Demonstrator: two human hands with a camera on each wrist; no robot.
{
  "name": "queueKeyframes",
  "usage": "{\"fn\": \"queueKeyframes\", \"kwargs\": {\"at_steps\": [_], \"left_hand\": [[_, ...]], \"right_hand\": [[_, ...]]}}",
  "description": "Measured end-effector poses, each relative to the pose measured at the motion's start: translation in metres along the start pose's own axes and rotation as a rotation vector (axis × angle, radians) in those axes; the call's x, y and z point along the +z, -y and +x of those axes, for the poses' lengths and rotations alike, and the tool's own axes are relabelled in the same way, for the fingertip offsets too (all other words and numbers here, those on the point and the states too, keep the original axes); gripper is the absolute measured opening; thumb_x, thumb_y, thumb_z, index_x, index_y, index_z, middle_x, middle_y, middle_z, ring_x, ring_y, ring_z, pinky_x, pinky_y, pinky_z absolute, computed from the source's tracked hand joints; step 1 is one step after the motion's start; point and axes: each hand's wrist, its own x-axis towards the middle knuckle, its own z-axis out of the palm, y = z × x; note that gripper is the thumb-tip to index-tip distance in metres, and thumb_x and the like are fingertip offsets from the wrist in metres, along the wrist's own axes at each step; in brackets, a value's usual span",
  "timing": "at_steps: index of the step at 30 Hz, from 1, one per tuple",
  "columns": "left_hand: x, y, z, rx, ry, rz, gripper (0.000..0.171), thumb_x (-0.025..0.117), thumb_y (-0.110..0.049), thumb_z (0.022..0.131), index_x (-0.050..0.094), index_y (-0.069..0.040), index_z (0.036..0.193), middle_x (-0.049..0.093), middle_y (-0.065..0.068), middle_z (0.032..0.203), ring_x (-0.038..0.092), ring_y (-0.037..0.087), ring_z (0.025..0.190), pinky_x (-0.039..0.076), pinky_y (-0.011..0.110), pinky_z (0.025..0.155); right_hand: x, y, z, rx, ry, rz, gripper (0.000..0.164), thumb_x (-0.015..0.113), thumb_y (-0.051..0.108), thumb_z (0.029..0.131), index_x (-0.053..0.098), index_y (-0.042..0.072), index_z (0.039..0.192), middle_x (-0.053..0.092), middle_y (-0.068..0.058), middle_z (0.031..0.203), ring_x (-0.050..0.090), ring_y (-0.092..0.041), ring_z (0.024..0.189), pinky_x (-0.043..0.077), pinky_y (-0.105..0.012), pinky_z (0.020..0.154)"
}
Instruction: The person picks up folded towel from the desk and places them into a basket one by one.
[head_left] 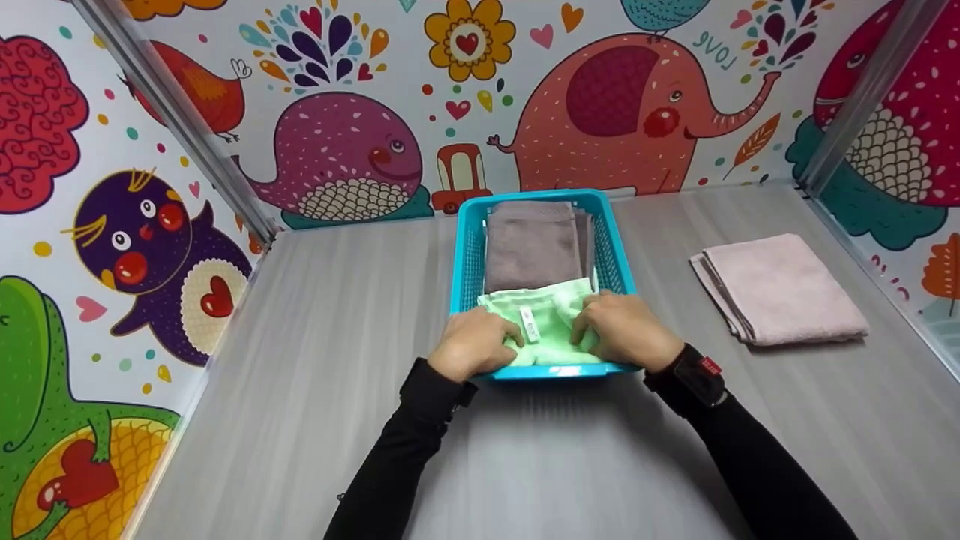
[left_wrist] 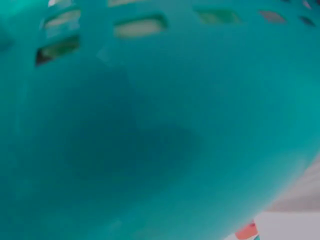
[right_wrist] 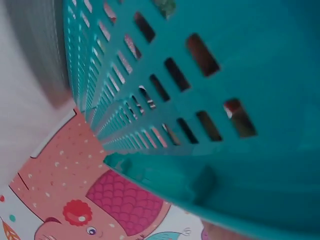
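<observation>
A light green towel [head_left: 551,309] with a white label [head_left: 529,325] lies bunched in the near end of a blue plastic basket [head_left: 616,247]. My left hand [head_left: 474,341] grips the towel's left side, its fingers curled inward over the near rim. On the other side my right hand [head_left: 626,328] holds the towel with bent fingers and thumb. Folded grey-brown towels [head_left: 531,244] fill the far part of the basket, just behind the green one. Basket wall [left_wrist: 150,125] fills most of the left wrist view. The slotted basket side [right_wrist: 165,90] dominates the right wrist view.
To the right of the basket, a folded pale pink towel [head_left: 784,289] lies on the grey table [head_left: 330,337]. Cartoon-printed panels [head_left: 375,45] stand along the back and both sides, with metal posts [head_left: 180,120] at the corners.
</observation>
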Motion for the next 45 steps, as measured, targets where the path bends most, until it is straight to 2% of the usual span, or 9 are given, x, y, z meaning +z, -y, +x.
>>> {"fn": "queueKeyframes", "kwargs": {"at_steps": [5, 8, 10, 14, 18, 23, 29, 38, 45], "left_hand": [[0.003, 0.003, 0.001, 0.091, -0.11, 0.005, 0.047, 0.067, 0.006, 0.073, 0.083, -0.023, 0.106, 0.067, 0.005, 0.109, 0.059, 0.027, 0.102, 0.051, 0.038, 0.085], [0.006, 0.006, 0.002, 0.188, -0.101, -0.059, 0.053, 0.062, 0.013, 0.076, 0.079, -0.017, 0.116, 0.067, 0.006, 0.122, 0.061, 0.026, 0.115, 0.05, 0.039, 0.099], [0.007, 0.008, 0.002, 0.214, -0.091, -0.076, 0.051, 0.061, 0.009, 0.081, 0.077, -0.017, 0.122, 0.069, 0.003, 0.13, 0.061, 0.025, 0.122, 0.049, 0.04, 0.104], [0.01, 0.007, -0.001, 0.15, -0.089, -0.092, 0.034, 0.067, -0.016, 0.098, 0.072, -0.022, 0.132, 0.072, -0.001, 0.13, 0.061, 0.027, 0.113, 0.045, 0.04, 0.097], [0.01, 0.005, -0.004, 0.087, -0.093, -0.012, 0.041, 0.071, -0.041, 0.098, 0.07, -0.025, 0.135, 0.076, -0.001, 0.114, 0.059, 0.027, 0.1, 0.032, 0.035, 0.083], [0.008, 0.005, -0.003, 0.044, -0.044, 0.086, 0.05, 0.074, -0.044, 0.094, 0.067, -0.027, 0.14, 0.078, 0.001, 0.1, 0.062, 0.031, 0.117, 0.023, 0.034, 0.078], [0.005, 0.002, 0.003, -0.01, 0.055, 0.148, 0.059, 0.076, -0.046, 0.092, 0.06, -0.031, 0.147, 0.068, -0.001, 0.139, 0.051, 0.034, 0.139, 0.029, 0.035, 0.084], [0.002, -0.001, 0.009, -0.06, 0.126, 0.248, 0.067, 0.072, -0.053, 0.093, 0.051, -0.035, 0.154, 0.057, 0.005, 0.151, 0.046, 0.031, 0.143, 0.039, 0.041, 0.1], [0.002, -0.003, 0.01, -0.066, 0.17, 0.275, 0.063, 0.062, -0.057, 0.099, 0.045, -0.038, 0.157, 0.053, 0.005, 0.155, 0.047, 0.028, 0.141, 0.036, 0.041, 0.1]], "right_hand": [[0.0, -0.003, -0.001, -0.021, -0.112, -0.119, 0.027, 0.096, 0.015, 0.06, 0.083, 0.017, 0.084, 0.063, -0.012, 0.112, 0.054, -0.032, 0.106, 0.052, -0.047, 0.086], [-0.001, -0.004, 0.0, -0.066, -0.135, -0.179, 0.043, 0.101, 0.027, 0.06, 0.082, 0.012, 0.096, 0.061, -0.015, 0.135, 0.053, -0.035, 0.128, 0.047, -0.05, 0.107], [-0.001, -0.004, 0.001, -0.078, -0.11, -0.173, 0.05, 0.101, 0.029, 0.062, 0.081, 0.009, 0.104, 0.061, -0.013, 0.14, 0.053, -0.035, 0.133, 0.047, -0.05, 0.11], [0.002, -0.004, 0.001, -0.063, -0.056, -0.11, 0.039, 0.098, 0.027, 0.069, 0.082, 0.011, 0.101, 0.067, -0.008, 0.123, 0.061, -0.03, 0.111, 0.055, -0.045, 0.088], [0.004, -0.005, 0.0, -0.04, -0.019, -0.056, 0.027, 0.095, 0.027, 0.073, 0.084, 0.014, 0.093, 0.069, -0.005, 0.108, 0.064, -0.028, 0.094, 0.055, -0.044, 0.076], [0.004, -0.003, -0.001, -0.019, 0.026, -0.112, 0.035, 0.094, 0.027, 0.073, 0.084, 0.014, 0.104, 0.075, -0.009, 0.114, 0.067, -0.034, 0.105, 0.053, -0.053, 0.094], [0.005, -0.003, -0.003, -0.001, 0.01, -0.227, 0.05, 0.095, 0.038, 0.07, 0.081, 0.016, 0.113, 0.073, -0.009, 0.12, 0.061, -0.034, 0.116, 0.044, -0.051, 0.11], [0.003, -0.001, -0.005, 0.047, 0.059, -0.258, 0.06, 0.086, 0.052, 0.078, 0.075, 0.018, 0.127, 0.066, -0.015, 0.137, 0.046, -0.042, 0.144, 0.02, -0.056, 0.127], [0.004, -0.004, -0.005, 0.052, 0.084, -0.285, 0.06, 0.083, 0.053, 0.081, 0.072, 0.019, 0.13, 0.063, -0.018, 0.14, 0.04, -0.047, 0.147, 0.017, -0.059, 0.127]]}}
